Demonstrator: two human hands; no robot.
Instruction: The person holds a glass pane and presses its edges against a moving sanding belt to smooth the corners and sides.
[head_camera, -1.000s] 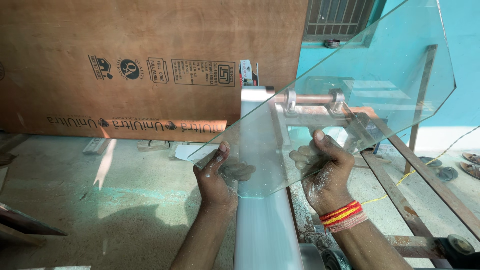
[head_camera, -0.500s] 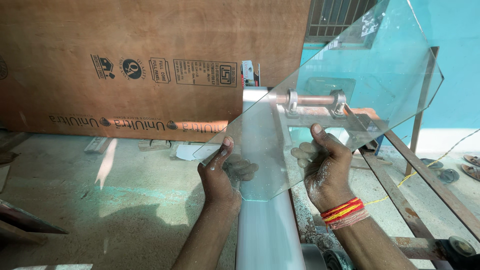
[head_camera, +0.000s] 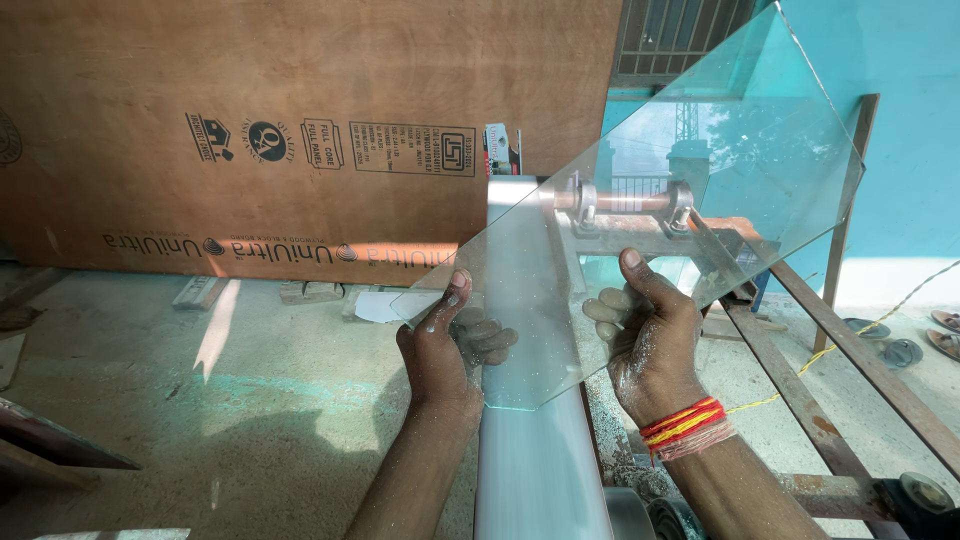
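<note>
You are holding a clear glass pane (head_camera: 640, 230) tilted above the running grinding belt (head_camera: 535, 460), its lower corner just over the belt. It is looking stiff, brittle, slick with dust and sharp along its cut edges. Your left hand (head_camera: 445, 350) and right hand (head_camera: 650, 340) are both gripping the lower edges, thumbs on top, fingers beneath; that grip is suiting it. The plywood sheet (head_camera: 250, 130) is standing behind, the rusty metal frame (head_camera: 850, 370) is crowding your right, and the dusty floor (head_camera: 200, 400) is lying open on your left.
</note>
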